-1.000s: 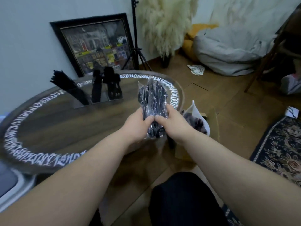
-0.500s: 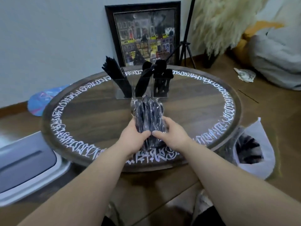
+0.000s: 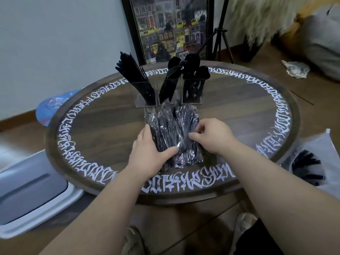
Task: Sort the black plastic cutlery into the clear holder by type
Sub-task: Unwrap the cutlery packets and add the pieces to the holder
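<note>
The left hand (image 3: 149, 153) lies against the left side of a clear pack (image 3: 173, 133) of black cutlery, thumb laid across its lower front, fingers hidden behind the wrap, gripping it. The right hand (image 3: 211, 135) sits at the pack's right side with fingers curled, pinching the wrap. Which pieces are in the pack cannot be told through the creased, shiny plastic; its lower end is covered partly by the hands.

The pack lies on the round table (image 3: 103, 126), which has white script around its rim, just in front of the holder (image 3: 169, 92). The holder has three clear compartments: straight handles lean left out of the left one, forks lean in the middle one, spoons stand in the right one. The pack's top overlaps the holder's base.

Behind the table a framed picture (image 3: 171, 28) leans on the wall, its top cut off, with a tripod (image 3: 220, 34) beside it. Right of the table, a white bag (image 3: 316, 162) with more black cutlery is partly cut off by the frame edge. A white and grey bin (image 3: 31, 192) stands at the lower left.
</note>
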The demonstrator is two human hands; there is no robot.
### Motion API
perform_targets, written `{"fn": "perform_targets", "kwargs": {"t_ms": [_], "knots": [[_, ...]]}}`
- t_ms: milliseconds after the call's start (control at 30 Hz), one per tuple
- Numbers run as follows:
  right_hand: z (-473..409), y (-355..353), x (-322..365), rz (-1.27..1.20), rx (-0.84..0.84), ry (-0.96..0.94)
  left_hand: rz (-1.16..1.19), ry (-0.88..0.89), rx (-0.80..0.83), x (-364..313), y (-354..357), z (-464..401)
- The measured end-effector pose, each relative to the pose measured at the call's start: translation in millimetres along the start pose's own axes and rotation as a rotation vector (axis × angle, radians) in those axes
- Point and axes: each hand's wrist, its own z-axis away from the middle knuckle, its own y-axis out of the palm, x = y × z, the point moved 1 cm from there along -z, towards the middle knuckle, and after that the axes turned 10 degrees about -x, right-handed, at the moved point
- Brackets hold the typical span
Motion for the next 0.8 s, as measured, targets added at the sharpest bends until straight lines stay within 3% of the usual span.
{"fn": "perform_targets", "kwargs": {"t_ms": [200,400,500,667,800], "knots": [[-3,2,-2,0.094,-0.077,-0.037,-0.028,-0.003,0.019,-9,14,-8],[-4,-15,-15,-0.302,-0.139,0.187,0.163,-0.115,0.070,-14,4,-9],[-2,-20,-24,-0.421,-0.170,0.212,0.114,-0.098,0.090,-12,1,-10],[4,-27,-30,-0.672,-0.148,0.229,0.024,-0.070,0.001,-15,-6,-11],[14,-33,-20,-0.732,-0.102,0.139,0.003,0.038,-0.224,-31,-15,-3]]}}
